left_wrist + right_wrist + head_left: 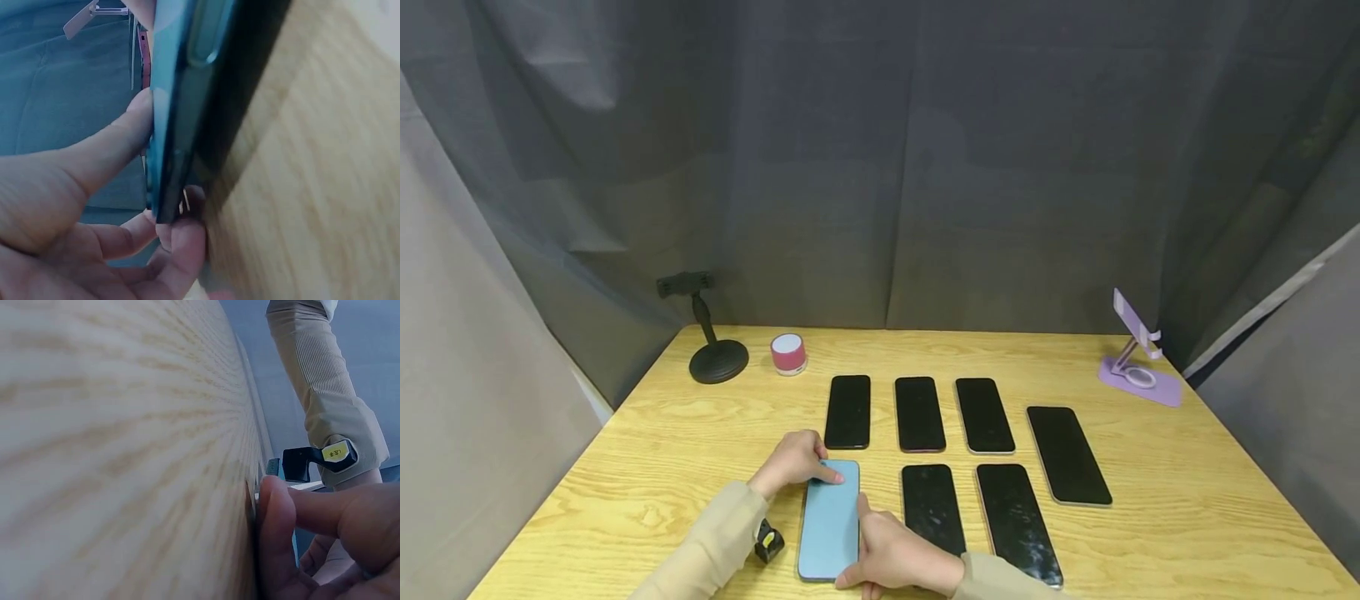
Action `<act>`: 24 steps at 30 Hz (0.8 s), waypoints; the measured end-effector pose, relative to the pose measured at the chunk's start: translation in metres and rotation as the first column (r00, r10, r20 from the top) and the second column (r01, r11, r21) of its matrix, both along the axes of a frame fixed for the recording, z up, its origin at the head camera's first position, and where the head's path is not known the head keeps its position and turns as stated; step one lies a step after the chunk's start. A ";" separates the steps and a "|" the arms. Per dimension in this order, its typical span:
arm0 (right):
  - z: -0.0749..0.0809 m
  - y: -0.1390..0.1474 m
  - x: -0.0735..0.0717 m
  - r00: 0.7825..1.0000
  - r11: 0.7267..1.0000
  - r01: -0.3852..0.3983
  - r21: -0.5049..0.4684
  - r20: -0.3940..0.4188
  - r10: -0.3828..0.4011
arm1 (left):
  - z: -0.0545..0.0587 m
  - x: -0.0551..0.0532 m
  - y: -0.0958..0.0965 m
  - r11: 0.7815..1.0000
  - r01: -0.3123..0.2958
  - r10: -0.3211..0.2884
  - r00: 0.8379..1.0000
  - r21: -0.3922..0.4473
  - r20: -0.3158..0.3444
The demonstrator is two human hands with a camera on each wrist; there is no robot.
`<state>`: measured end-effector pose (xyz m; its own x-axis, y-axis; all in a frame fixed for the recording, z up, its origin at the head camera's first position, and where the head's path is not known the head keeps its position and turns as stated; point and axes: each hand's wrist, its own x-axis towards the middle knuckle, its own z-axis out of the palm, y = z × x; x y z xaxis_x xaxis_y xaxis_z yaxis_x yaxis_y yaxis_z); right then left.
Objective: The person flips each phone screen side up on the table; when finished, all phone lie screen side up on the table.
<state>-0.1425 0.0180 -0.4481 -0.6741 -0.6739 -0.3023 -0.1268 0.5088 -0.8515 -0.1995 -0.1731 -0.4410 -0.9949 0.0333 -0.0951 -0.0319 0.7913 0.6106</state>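
Note:
A phone (829, 525) with its light blue face up is at the front of the table, between both hands. My left hand (797, 460) grips its upper left end. In the left wrist view the thumb (125, 128) presses the blue face, and fingers (184, 250) curl under the end of the phone (172, 144). At the lower right, my right hand (895, 550) pinches the phone's edge, thumb near the bottom corner. From the right wrist view, its curled fingers (278, 519) are close against the tabletop and hide most of the phone.
Several black-screened phones (920, 414) lie face up in two rows to the right and behind. A black stand (718, 362) and a pink-and-white cylinder (788, 354) are at the back left. A purple phone stand (1138, 379) is at the back right. Dark curtain (910, 167) hangs behind.

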 end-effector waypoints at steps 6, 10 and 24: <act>-0.003 0.001 -0.003 0.999 1.000 -0.016 -0.027 0.032 0.017 | 0.001 0.000 0.000 0.999 0.011 -0.013 0.999 0.044 0.040; -0.002 0.002 -0.005 0.998 0.998 -0.026 -0.049 0.050 0.029 | 0.003 0.000 -0.002 0.997 0.031 -0.034 0.998 0.070 0.046; 0.006 -0.002 -0.007 0.996 0.977 -0.009 0.211 -0.084 0.027 | 0.006 0.005 -0.003 0.997 0.017 -0.026 0.992 0.075 0.125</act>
